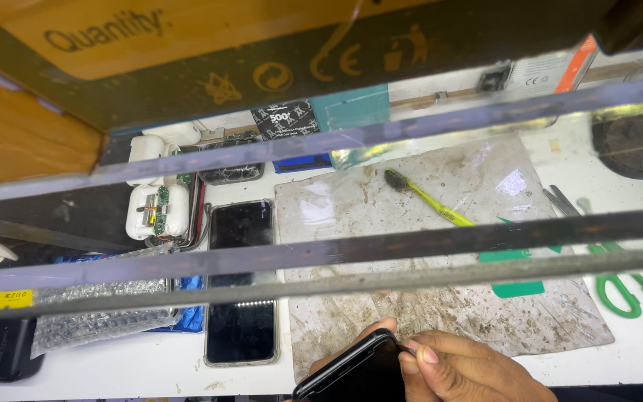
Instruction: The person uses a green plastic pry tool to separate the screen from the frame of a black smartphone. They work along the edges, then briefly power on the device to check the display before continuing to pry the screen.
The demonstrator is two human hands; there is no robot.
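Observation:
At the bottom edge my left hand (370,333) holds a black phone (355,372) tilted up, with its fingers curled behind the phone's top edge. My right hand (478,368) is pinched on a thin dark tool (407,348) whose tip touches the phone's upper right corner. Both hands hover over the near edge of a stained grey work mat (440,298). Most of both hands is cut off by the frame.
Blurred horizontal bars cross the view close to the camera. On the white bench lie a yellow brush (429,199), green scissors (630,286), a green plastic card (516,289), tweezers (560,199), two dark phones (241,327), an opened white earbud case (156,210) and a bubble-wrap bag (98,313).

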